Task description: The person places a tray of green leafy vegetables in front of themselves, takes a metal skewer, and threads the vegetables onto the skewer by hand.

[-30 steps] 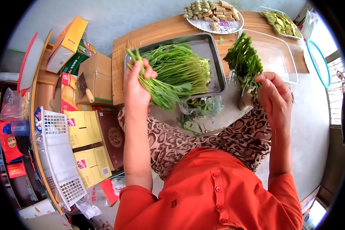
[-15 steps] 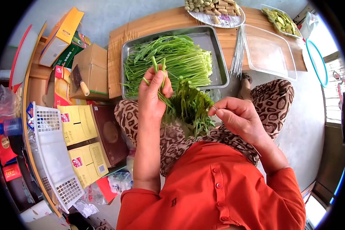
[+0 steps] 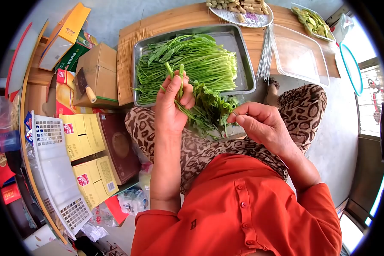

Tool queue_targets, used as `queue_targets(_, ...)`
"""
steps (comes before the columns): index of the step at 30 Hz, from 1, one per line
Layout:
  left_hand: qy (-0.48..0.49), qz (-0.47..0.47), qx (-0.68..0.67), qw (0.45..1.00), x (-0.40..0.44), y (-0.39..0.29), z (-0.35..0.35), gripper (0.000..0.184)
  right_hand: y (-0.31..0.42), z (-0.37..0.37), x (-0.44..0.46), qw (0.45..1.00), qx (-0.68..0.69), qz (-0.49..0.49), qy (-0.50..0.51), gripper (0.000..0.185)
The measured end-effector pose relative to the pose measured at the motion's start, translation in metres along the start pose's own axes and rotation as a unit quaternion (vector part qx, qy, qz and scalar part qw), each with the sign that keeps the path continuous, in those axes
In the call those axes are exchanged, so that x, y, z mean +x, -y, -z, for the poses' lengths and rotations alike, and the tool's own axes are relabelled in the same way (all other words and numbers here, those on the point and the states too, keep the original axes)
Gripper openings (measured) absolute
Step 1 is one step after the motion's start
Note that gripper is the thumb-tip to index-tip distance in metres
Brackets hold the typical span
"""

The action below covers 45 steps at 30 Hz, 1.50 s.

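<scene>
My left hand [image 3: 170, 104] is closed round a few green leafy vegetable stems [image 3: 181, 77], their cut ends pointing up past the thumb. My right hand [image 3: 262, 126] pinches a thin metal skewer [image 3: 235, 113] between thumb and fingertips. Between both hands, over my lap, hangs a dark bunch of leafy greens [image 3: 211, 104] with folded stems on top; it appears to be threaded on the skewer, though most of the skewer is hidden. Just beyond my hands, a metal tray [image 3: 244, 59] holds a large pile of long-stemmed greens [image 3: 200, 64].
Behind the tray runs a wooden table [image 3: 179, 20] with loose metal skewers [image 3: 265, 55], a clear plastic container [image 3: 301, 55] and a plate of rolled food [image 3: 260, 20]. At left stand a cardboard box [image 3: 101, 68], a knife [image 3: 90, 93], yellow boxes [image 3: 83, 136] and a white basket [image 3: 57, 160].
The hanging bunch of greens has lifted and swung, its folded stems now turned more toward me. My right hand has shifted slightly up and left; the left keeps its hold.
</scene>
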State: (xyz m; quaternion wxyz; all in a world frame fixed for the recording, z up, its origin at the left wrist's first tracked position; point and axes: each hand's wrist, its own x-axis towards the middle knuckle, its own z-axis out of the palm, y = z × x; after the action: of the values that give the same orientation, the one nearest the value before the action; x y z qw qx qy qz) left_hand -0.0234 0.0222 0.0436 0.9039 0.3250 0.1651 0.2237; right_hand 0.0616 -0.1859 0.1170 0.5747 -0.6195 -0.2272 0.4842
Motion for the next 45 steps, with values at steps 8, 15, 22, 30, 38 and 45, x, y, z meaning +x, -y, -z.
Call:
queue_targets(8,0.027,-0.001,-0.015,1.000,0.000,0.000,0.006,0.017,-0.001,-0.002,0.000,1.000,0.004,-0.008,0.002,0.019)
queue_targets(15,0.053,-0.001,-0.004,0.999,0.000,0.003,0.008,0.019,-0.003,0.000,-0.002,1.000,0.003,-0.006,-0.006,0.019)
queue_targets(22,0.046,0.022,0.034,0.998,-0.002,0.004,0.002,0.021,-0.001,0.002,0.000,1.000,0.007,-0.010,-0.006,0.019)
queue_targets(30,-0.006,-0.115,0.221,0.969,-0.003,0.008,-0.002,0.025,-0.015,0.008,0.008,0.999,-0.009,0.026,-0.024,0.020)
queue_targets(38,-0.183,-0.324,0.225,0.901,0.006,-0.031,0.047,0.033,-0.015,0.018,0.000,0.999,-0.008,0.015,-0.048,0.020)
queue_targets(45,-0.335,-0.442,0.247,0.795,-0.004,-0.066,0.050,0.028,-0.017,0.019,-0.002,0.997,-0.014,0.036,-0.064,0.020)
